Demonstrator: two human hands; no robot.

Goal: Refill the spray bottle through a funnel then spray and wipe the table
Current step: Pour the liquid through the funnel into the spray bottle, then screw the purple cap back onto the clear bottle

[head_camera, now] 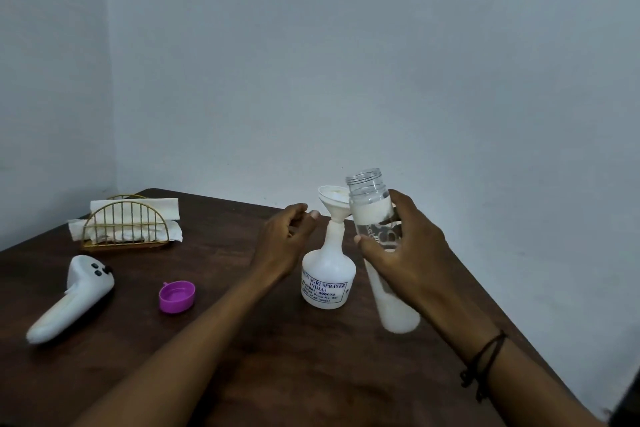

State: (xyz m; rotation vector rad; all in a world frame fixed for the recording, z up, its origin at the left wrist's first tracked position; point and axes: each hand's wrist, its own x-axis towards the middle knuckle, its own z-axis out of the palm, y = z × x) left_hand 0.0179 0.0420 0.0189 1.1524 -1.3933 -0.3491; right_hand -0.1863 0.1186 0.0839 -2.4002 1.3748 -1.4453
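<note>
A white spray bottle body [328, 279] with a printed label stands on the dark wooden table [221, 350], a white funnel [333, 202] seated in its neck. My right hand [405, 250] grips a clear water bottle [375, 218], uncapped, held nearly upright just right of the funnel, its mouth above the funnel rim. My left hand [285, 239] hovers just left of the funnel, fingers loosely curled, holding nothing. The bottle's purple cap [177, 296] lies upside down on the table to the left.
A white spray trigger head [74, 298] lies at the left of the table. A gold wire holder with white paper napkins [130, 224] stands at the back left corner. Walls close in behind and to the left; the table's right edge runs diagonally.
</note>
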